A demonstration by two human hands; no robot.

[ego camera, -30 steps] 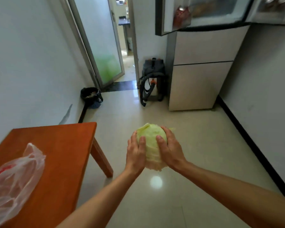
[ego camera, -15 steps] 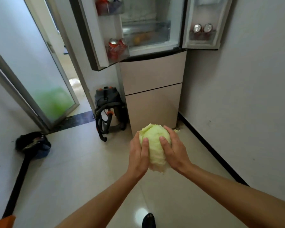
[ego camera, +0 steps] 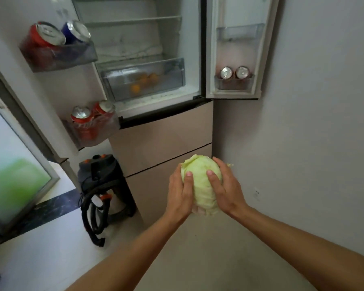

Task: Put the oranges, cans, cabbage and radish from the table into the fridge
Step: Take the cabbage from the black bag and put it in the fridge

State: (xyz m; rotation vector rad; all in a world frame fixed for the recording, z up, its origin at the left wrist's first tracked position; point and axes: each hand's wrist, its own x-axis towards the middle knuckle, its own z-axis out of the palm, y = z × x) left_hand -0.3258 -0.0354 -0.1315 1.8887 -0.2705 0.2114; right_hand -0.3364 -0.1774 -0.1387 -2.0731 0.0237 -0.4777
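The fridge (ego camera: pixel 162 139) fills the upper middle of the view, with both upper doors swung wide open and its two beige lower drawer fronts closed. The left door (ego camera: pixel 72 85) carries two bins and the right door (ego camera: pixel 235 53) has one in use. A dark vacuum cleaner (ego camera: pixel 101 177) with a coiled hose stands on the floor just beside the fridge, under the left door. The cabbage (ego camera: pixel 200 181) (pale green, a loose leaf sticking out on its right) is held in the air in front of the lower drawers, below the open compartment. The left hand (ego camera: pixel 180 196) and right hand (ego camera: pixel 227 192) cup it from either side, with thumbs pressed flat on its near face and fingers curled round its flanks, largely hidden behind it. Cans (ego camera: pixel 81 118) stand in pairs in the door bins. Oranges (ego camera: pixel 144 79) lie inside the clear crisper drawer (ego camera: pixel 172 78).
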